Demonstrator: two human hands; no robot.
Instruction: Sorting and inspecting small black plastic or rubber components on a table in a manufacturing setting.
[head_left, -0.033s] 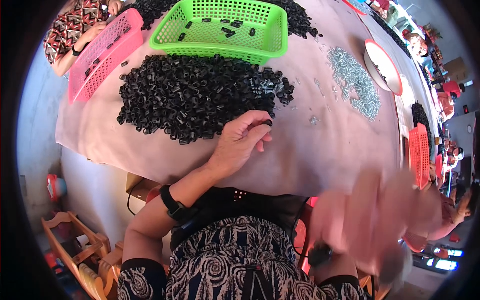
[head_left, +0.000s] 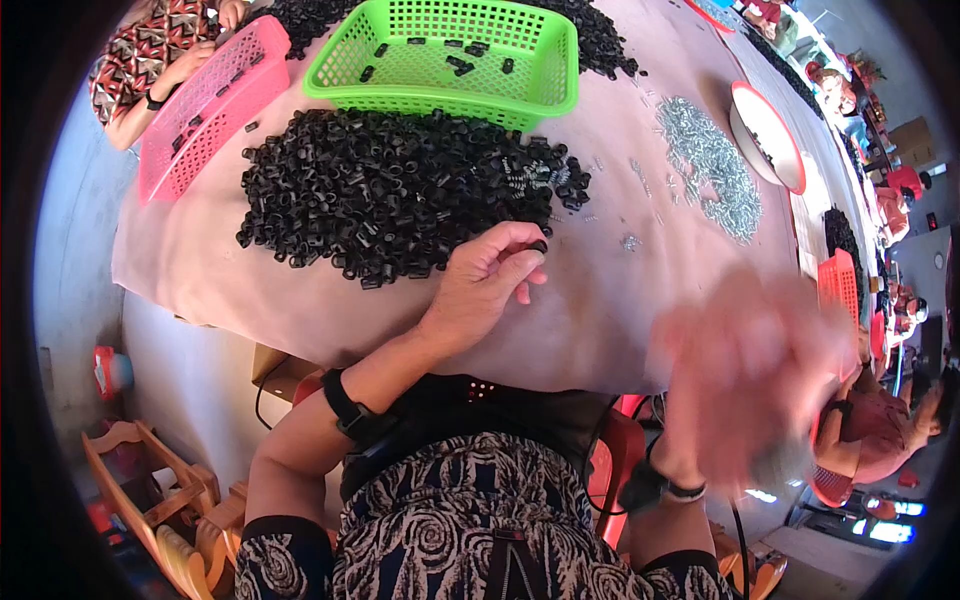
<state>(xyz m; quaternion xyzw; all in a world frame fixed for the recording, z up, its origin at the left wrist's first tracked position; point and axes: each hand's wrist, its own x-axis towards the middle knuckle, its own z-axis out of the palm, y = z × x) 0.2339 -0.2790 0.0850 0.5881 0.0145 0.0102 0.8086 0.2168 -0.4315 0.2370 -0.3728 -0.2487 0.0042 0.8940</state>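
Pinching 1 small black ring (head_left: 538,246) between left hand (head_left: 482,283) fingers (head_left: 515,262).

We sit at a long surface draped in pinkish-beige cloth (head_left: 250,290), lit by bright daylight. Below us, a pale wooden chair frame (head_left: 150,500) stands on the grey concrete floor (head_left: 65,300).

A heap of small plastic rings (head_left: 400,190) lies on the table (head_left: 600,320). A basket (head_left: 450,60) sits behind it at twelve o'clock, another basket (head_left: 205,105) at ten o'clock. Metal screws (head_left: 710,165) are spread at two o'clock, just left of a round dish (head_left: 768,135).
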